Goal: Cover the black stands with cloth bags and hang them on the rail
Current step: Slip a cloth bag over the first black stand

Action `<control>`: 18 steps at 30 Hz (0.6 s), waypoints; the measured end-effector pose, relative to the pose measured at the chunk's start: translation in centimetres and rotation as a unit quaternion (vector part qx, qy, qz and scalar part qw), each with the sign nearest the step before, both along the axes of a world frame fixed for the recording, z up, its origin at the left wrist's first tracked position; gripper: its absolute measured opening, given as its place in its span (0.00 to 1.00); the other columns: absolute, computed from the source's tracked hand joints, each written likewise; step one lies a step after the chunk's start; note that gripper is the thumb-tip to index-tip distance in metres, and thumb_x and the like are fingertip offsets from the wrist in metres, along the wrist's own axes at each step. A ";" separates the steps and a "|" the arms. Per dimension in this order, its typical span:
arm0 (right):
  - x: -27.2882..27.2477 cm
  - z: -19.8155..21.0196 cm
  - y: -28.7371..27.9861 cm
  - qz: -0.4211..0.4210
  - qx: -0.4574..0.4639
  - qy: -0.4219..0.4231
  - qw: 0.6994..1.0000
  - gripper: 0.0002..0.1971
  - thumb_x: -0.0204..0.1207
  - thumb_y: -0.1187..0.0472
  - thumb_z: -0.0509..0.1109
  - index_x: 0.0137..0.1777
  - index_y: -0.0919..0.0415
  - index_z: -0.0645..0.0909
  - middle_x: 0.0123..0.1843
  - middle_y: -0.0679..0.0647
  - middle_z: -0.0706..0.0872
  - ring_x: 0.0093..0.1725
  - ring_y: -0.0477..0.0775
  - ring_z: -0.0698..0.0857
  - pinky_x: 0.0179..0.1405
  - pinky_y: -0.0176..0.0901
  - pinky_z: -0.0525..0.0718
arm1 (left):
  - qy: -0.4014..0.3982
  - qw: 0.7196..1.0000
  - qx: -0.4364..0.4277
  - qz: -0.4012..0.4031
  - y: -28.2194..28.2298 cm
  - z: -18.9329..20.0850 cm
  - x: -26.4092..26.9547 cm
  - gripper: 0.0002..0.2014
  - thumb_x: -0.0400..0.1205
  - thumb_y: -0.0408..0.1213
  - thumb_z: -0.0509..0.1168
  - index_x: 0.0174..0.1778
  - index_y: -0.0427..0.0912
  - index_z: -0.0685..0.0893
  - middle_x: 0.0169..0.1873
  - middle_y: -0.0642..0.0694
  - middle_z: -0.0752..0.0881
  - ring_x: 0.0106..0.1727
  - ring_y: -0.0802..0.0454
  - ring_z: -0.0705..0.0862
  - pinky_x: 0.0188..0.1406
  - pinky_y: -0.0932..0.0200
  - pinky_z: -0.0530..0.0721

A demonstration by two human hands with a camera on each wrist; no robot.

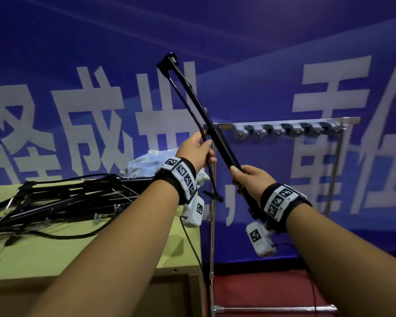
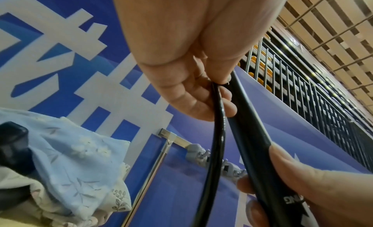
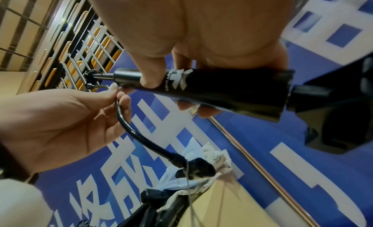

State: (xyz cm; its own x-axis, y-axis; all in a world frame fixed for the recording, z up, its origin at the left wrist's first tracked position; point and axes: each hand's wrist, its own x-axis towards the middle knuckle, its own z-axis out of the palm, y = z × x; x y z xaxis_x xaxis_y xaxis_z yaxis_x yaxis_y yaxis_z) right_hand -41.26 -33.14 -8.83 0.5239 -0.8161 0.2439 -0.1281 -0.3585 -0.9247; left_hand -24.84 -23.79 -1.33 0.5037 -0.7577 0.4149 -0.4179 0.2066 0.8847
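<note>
Gripping black stand [image 1: 217, 136], right hand [image 1: 253, 179]; left hand [image 1: 196, 149] pinches its cable [image 2: 217, 134] above green table [image 1: 101, 252].

Two hands show: the left hand [image 1: 198, 148] and the right hand [image 1: 253, 179], and each wrist wears one black band, two in all, with a white marker strip. One black stand [image 1: 200, 106] is held up between them, and one thin black hose [image 2: 217, 134] runs alongside it. More black stands [image 1: 62, 197] lie in one tangled heap on the single desk [image 1: 101, 252]; their number cannot be told. One pile of pale printed cloth bags [image 1: 146, 162] sits behind the heap, count unclear. One metal rail [image 1: 284, 121] stands to the right, carrying about six grey clips [image 1: 290, 129]. One blue banner [image 1: 78, 65] fills the background.
</note>
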 end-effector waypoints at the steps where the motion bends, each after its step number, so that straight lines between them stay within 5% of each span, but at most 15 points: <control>1: -0.4 -0.6 -0.4 0.000 0.009 -0.006 1.000 0.18 0.87 0.40 0.72 0.53 0.56 0.89 0.44 0.52 0.92 0.40 0.54 0.91 0.40 0.45 0.84 | -0.011 1.000 0.011 -0.008 -0.5 -0.6 -0.6 0.07 0.92 0.32 0.60 0.61 0.46 0.82 0.32 0.42 0.84 0.33 0.42 0.88 0.43 0.41 0.91; 6: -0.1 -3.1 -2.5 0.012 0.077 -0.066 0.995 0.20 0.81 0.35 0.75 0.50 0.53 0.92 0.43 0.54 0.93 0.40 0.56 0.90 0.58 0.64 0.91 | -0.044 0.995 0.081 -0.044 -3.3 -3.8 -2.7 0.06 0.91 0.36 0.62 0.58 0.50 0.83 0.35 0.42 0.87 0.35 0.45 0.90 0.33 0.53 0.87; 10: 0.1 -5.6 -4.7 -0.002 0.109 -0.092 0.990 0.18 0.84 0.40 0.75 0.54 0.55 0.92 0.44 0.53 0.93 0.42 0.55 0.89 0.60 0.66 0.91 | -0.080 0.983 0.150 -0.064 -5.6 -7.0 -2.8 0.11 0.91 0.36 0.62 0.42 0.52 0.77 0.35 0.44 0.88 0.32 0.47 0.90 0.30 0.55 0.84; 13: 0.4 -7.6 -5.9 -0.010 0.112 -0.101 0.989 0.16 0.86 0.43 0.75 0.55 0.57 0.92 0.50 0.59 0.95 0.46 0.57 0.91 0.56 0.62 0.92 | -0.068 0.979 0.182 -0.066 -6.9 -9.5 -3.2 0.10 0.91 0.35 0.61 0.45 0.52 0.80 0.35 0.45 0.88 0.29 0.49 0.86 0.28 0.59 0.81; 18: 0.6 -11.1 -7.1 -0.024 0.117 -0.101 0.988 0.14 0.84 0.43 0.76 0.55 0.52 0.92 0.50 0.50 0.97 0.55 0.58 0.95 0.58 0.62 0.94 | -0.078 0.974 0.206 -0.051 -9.3 -12.6 -2.7 0.09 0.89 0.38 0.65 0.48 0.58 0.85 0.39 0.48 0.91 0.36 0.49 0.90 0.31 0.57 0.84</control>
